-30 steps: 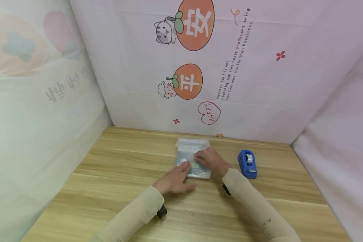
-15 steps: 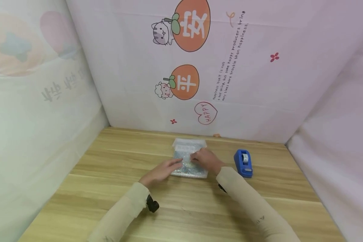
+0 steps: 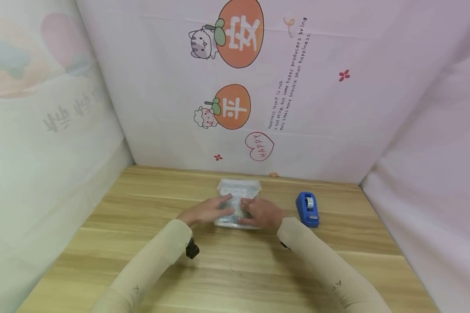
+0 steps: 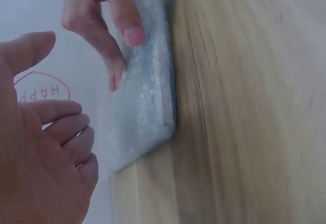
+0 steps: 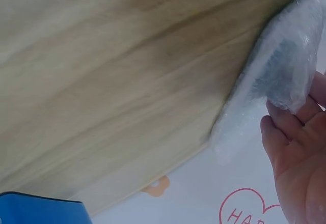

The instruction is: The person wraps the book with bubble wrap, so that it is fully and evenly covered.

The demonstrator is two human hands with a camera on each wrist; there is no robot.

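Note:
A flat package in clear bubble wrap (image 3: 240, 188) lies near the back of the wooden table, with something bluish-green showing faintly through the plastic. My left hand (image 3: 205, 211) is over its left side, fingers spread and loosely bent, holding nothing; the left wrist view shows the palm of this hand (image 4: 48, 147) apart from the wrap. On the package's right half is my right hand (image 3: 264, 213). In the left wrist view its thumb and a finger stand apart, with their tips at the bubble wrap (image 4: 145, 96). The right wrist view shows bent fingers beside the wrap's edge.
A blue tape dispenser (image 3: 307, 211) with a roll in it stands right of the package. White printed cloth (image 3: 305, 108) hangs behind the wooden table (image 3: 235, 269) and along both sides. Each wrist wears a small black camera, such as the left one (image 3: 192, 249).
My left hand has lifted off the package and shifted left, its fingers spreading. My right hand's curled fingers have opened out over the wrap. The whole head view has drifted slightly.

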